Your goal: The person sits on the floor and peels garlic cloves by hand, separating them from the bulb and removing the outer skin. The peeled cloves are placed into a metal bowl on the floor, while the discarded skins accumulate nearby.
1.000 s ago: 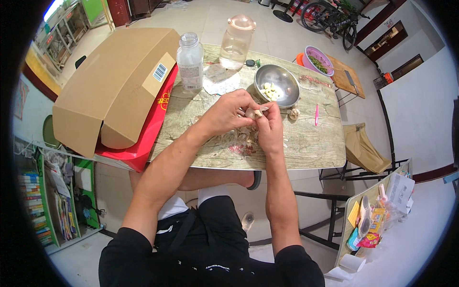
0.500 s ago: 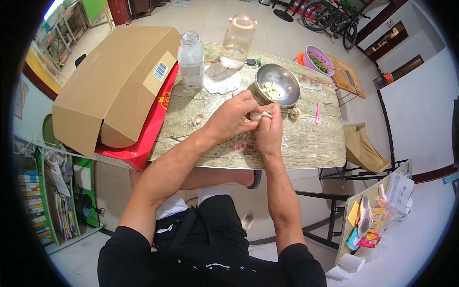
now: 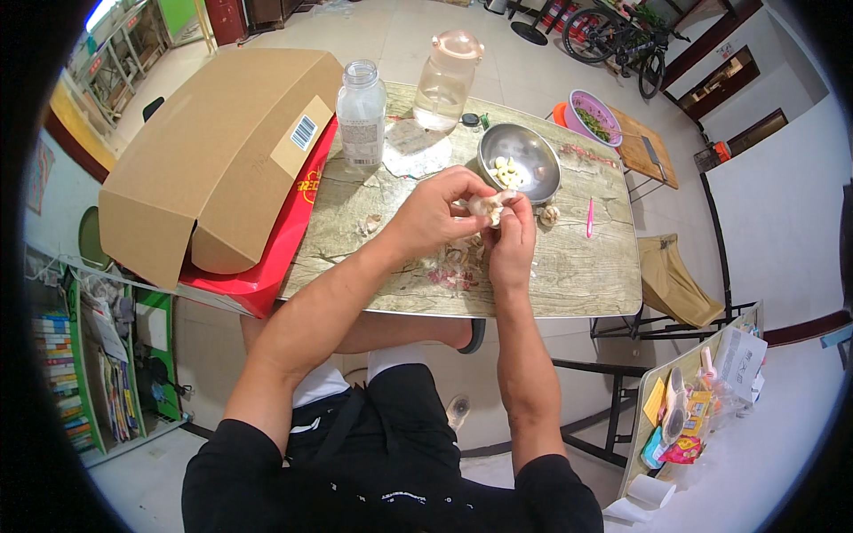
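Note:
Both hands meet above the wooden table point(image 3: 577, 275) and pinch a small pale piece of garlic point(image 3: 486, 207) between their fingertips. My left hand point(image 3: 437, 213) grips it from the left, my right hand point(image 3: 514, 233) from the right and below. Just beyond them stands a steel bowl point(image 3: 533, 155) holding several peeled cloves point(image 3: 505, 171). Loose garlic skins point(image 3: 455, 266) lie on the table under the hands. A whole garlic head point(image 3: 550, 214) rests right of the right hand.
A pink thin tool point(image 3: 588, 218) lies to the right. A clear plastic bottle point(image 3: 361, 115) and a clear jug point(image 3: 444, 82) stand at the back. A large cardboard box point(image 3: 213, 160) sits on a red box point(image 3: 284, 240) at left. A folding stool point(image 3: 671, 280) stands to the right.
Both hands stay together over the table, working the garlic; the fingers have shifted slightly around it. Nothing else has moved.

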The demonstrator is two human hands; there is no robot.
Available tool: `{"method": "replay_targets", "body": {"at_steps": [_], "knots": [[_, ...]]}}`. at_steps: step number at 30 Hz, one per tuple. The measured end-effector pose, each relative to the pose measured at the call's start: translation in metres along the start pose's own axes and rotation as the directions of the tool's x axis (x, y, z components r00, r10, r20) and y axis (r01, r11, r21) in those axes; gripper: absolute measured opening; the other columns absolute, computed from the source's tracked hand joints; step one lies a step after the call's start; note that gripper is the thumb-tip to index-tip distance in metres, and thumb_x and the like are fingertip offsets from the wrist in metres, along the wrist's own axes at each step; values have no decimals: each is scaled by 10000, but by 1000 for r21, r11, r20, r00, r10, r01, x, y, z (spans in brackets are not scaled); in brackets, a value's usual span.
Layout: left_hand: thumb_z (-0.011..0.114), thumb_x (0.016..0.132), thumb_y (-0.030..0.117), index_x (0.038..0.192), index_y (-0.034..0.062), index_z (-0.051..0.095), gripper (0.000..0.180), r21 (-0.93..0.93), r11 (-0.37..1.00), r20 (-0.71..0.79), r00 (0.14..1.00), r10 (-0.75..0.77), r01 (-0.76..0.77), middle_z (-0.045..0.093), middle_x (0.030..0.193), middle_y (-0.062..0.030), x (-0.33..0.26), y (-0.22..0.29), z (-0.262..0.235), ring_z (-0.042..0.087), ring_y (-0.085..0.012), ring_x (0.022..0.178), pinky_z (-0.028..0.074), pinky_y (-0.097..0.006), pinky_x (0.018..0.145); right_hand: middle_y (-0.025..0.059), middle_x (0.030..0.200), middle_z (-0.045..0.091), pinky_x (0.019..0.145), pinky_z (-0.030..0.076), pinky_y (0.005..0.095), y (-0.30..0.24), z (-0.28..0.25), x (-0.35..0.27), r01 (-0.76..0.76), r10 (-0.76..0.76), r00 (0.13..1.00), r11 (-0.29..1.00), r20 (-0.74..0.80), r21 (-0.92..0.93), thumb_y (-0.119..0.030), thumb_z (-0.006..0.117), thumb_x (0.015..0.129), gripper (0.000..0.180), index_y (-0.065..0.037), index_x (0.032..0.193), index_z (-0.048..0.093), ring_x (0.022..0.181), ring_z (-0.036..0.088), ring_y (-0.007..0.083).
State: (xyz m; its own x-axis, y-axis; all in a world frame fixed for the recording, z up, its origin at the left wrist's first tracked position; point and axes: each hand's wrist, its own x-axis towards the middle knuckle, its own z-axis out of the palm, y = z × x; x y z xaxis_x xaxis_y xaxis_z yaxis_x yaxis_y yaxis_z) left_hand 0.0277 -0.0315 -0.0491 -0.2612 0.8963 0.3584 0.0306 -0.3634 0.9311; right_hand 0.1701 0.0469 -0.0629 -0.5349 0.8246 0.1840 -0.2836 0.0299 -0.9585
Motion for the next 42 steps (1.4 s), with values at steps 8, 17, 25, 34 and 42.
{"method": "replay_targets", "body": {"at_steps": [8,17,25,34,42], "knots": [[736,903,6,1246,-8,633,358,-295,940,24,985,-171,171,695,1040,-36,5,6,-19,658,-86,972,543,-234,821,129,1099,673,673,559,285,-1,-6,0,-120,74,977,966,199,230,-185,514,1080,315,-13,1342,489,756,662,168],[746,882,-39,1193,10,622,338,-79,995,28,998,-63,65,632,1168,-29,5,0,-21,632,-112,1060,549,-277,924,84,1029,681,660,548,263,3,-3,2,-166,141,984,951,112,260,-183,580,1058,262,-8,1249,548,748,653,131],[772,877,-17,1212,21,580,388,-236,965,120,989,-90,116,633,1107,-21,5,-4,-20,625,-106,1049,555,-279,912,64,970,694,618,534,245,-1,-3,4,-176,149,984,900,98,399,-184,615,1043,195,-22,1150,603,685,626,116],[792,862,20,1192,15,602,380,-210,972,67,993,-98,110,654,1059,-26,5,-6,-23,648,-101,964,566,-262,831,92,1006,708,630,568,256,-3,-5,3,-291,211,953,833,217,470,-180,598,1049,215,-27,1200,590,734,693,159],[733,882,-15,1212,25,601,357,-6,985,53,984,-171,171,656,1044,-7,4,6,-24,628,-76,940,528,-234,804,91,982,702,591,555,244,5,-13,6,-315,226,937,875,267,367,-176,686,994,250,-35,1170,577,710,677,141]]}}
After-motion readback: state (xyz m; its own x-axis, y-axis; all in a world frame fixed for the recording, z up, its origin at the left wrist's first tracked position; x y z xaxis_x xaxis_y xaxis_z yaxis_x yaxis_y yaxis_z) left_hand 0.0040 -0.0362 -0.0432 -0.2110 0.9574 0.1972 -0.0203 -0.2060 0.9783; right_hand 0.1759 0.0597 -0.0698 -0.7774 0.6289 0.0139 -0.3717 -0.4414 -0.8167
